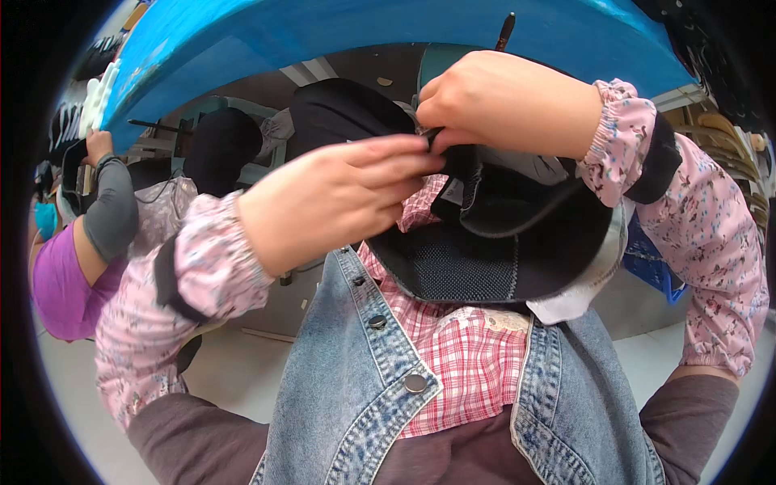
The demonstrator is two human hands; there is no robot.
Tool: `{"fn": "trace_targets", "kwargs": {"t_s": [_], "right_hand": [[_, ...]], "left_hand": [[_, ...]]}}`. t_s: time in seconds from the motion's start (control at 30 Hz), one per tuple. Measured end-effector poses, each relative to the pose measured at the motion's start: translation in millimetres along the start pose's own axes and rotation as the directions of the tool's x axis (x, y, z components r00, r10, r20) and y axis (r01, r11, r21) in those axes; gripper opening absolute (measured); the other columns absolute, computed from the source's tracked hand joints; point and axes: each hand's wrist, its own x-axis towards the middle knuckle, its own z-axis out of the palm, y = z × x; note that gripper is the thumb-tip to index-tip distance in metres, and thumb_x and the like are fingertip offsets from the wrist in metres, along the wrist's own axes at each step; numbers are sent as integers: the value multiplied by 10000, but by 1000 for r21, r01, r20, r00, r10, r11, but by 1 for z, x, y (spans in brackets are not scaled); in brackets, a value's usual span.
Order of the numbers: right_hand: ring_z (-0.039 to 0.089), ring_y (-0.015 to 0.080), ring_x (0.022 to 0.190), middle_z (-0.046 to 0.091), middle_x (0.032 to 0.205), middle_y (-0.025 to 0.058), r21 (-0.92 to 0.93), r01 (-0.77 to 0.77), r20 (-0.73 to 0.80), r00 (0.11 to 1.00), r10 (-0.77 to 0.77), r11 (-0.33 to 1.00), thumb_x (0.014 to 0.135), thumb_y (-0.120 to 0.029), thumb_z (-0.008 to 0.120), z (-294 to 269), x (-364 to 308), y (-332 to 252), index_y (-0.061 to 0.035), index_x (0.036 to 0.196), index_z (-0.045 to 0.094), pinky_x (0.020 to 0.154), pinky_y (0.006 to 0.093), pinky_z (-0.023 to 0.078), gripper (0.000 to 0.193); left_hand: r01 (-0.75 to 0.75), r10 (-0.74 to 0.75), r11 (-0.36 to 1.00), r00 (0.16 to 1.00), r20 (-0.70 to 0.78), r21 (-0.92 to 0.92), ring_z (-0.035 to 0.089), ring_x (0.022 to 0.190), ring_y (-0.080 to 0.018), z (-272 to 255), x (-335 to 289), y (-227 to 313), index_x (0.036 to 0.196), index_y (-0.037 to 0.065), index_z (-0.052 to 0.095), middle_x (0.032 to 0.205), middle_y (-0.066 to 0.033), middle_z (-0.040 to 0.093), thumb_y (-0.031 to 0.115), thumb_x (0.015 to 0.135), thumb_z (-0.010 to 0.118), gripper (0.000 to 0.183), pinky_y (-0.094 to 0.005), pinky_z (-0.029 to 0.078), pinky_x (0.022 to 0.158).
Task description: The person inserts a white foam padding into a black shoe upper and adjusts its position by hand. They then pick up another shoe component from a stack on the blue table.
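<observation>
in the head view, looking down from above, a person's two bare hands meet in front of the chest, above the lap. the right hand (511, 99) is bent at the wrist, its grip closed with thumb and finger pinching a dark edge of a black stitched piece (537, 252). the left hand (327, 198) reaches across with fingers straight and side by side, their tips at that same edge; its thumb is hidden, so i cannot tell whether its grip is closed. the black piece hangs below both hands, against the person's pink checked garment (473, 356), with a curved flap, a dotted mesh panel (461, 271) and a pale cloth (566, 303) along its lower right edge. at the right, behind the right forearm, is a blue plastic basket (651, 259), mostly hidden; what is in it cannot be seen. beyond it, tan curved pieces (719, 133) are stacked in a row. across the top runs a bright blue desk (364, 31), with a slim brown-handled tool (506, 34) near its edge. at the far left, another person in a purple top (65, 283) raises a hand (99, 147) beside a white object (95, 103).
</observation>
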Motion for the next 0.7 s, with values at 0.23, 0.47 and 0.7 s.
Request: {"fn": "trace_targets", "kwargs": {"t_s": [0.23, 0.47, 0.7], "right_hand": [[586, 311, 873, 551, 955, 148, 262, -181, -112, 970, 217, 948, 701, -165, 728, -35, -40, -68, -3, 976, 551, 726, 368, 496, 366], [603, 189, 841, 635, 910, 75, 216, -201, -66, 973, 219, 956, 697, -141, 568, 56, -58, -102, -10, 898, 619, 735, 307, 442, 245], [549, 183, 675, 527, 706, 60, 138, -249, -416, 864, 284, 959, 685, -139, 554, 76, -59, -124, -35, 738, 549, 645, 277, 431, 116]], "left_hand": [[146, -145, 989, 989, 32, -32, 578, 789, -166, 3, 8, 15, 752, 47, 626, 775, -19, 580, 135, 671, 567, 133, -292, 448, 835], [406, -405, 755, 906, 120, -514, 630, 865, -210, 11, 14, 63, 950, 28, 617, 957, -68, 638, 152, 720, 600, 262, -332, 485, 743], [363, -440, 868, 878, -186, -338, 637, 822, -167, 15, 15, 88, 867, 38, 621, 927, -50, 648, 129, 691, 590, 200, -266, 486, 682]]}}
